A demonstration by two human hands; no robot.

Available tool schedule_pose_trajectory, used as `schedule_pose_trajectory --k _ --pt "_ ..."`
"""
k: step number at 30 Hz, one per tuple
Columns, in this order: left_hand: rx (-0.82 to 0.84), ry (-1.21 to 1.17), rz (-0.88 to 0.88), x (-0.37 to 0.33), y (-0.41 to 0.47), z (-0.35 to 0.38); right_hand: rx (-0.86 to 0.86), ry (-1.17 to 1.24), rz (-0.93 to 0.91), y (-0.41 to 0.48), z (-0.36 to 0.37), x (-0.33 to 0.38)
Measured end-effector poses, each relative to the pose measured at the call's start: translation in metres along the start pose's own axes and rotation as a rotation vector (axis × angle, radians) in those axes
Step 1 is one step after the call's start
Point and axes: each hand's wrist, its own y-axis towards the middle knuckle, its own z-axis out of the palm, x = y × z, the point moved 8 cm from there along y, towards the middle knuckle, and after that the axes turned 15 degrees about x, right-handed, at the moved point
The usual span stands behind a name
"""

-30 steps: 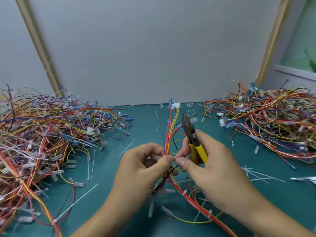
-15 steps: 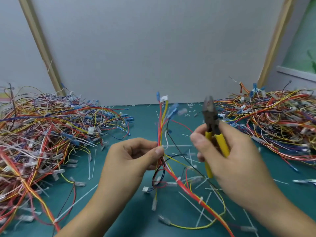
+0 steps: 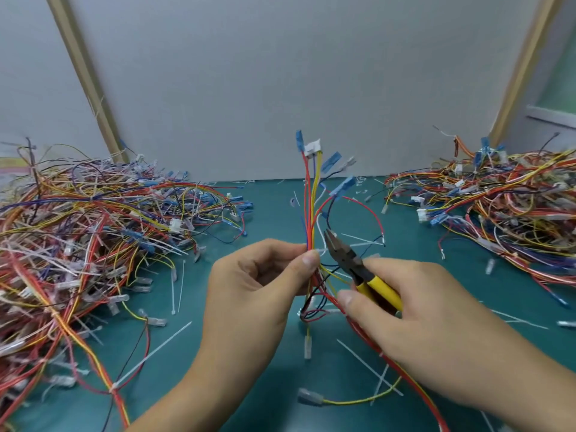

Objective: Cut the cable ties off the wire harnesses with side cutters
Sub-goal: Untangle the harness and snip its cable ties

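Observation:
My left hand (image 3: 261, 285) pinches a wire harness (image 3: 311, 194) of red, yellow, blue and white wires and holds it upright over the green mat. White and blue connectors sit at its top end. My right hand (image 3: 411, 316) grips yellow-handled side cutters (image 3: 358, 266). Their dark jaws point up and left, with the tips right beside the bundle just above my left thumb. A white cable tie (image 3: 321, 251) shows at the bundle next to the jaws. The harness's lower wires trail down onto the mat under my right wrist.
A big heap of harnesses (image 3: 93, 244) fills the left side of the green mat (image 3: 233, 385). Another heap (image 3: 498, 207) lies at the right. Cut white cable ties (image 3: 149, 353) and loose terminals are scattered across the middle. A grey wall stands behind.
My right hand has come down and left with the cutters, so the jaws went from upright and apart from the harness to tilted against the bundle. My left hand lifted the harness slightly.

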Motion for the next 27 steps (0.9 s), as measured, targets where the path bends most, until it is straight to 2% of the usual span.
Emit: schedule_pose_trajectory --k 3,6,12,27 --pt "-0.036 -0.013 -0.011 0.001 0.001 -0.004 -0.043 -0.096 -0.014 -0.004 -0.009 0.003" --pt "-0.041 -0.022 0.006 -0.002 0.001 -0.005 -0.013 -0.194 0.006 -0.006 -0.005 0.006" --pt "-0.028 0.004 0.041 -0.009 -0.002 -0.001 0.013 -0.255 0.064 -0.006 0.003 0.005" --pt "-0.041 0.158 0.095 -0.016 -0.007 0.002 0.12 -0.202 0.089 -0.005 0.007 -0.002"
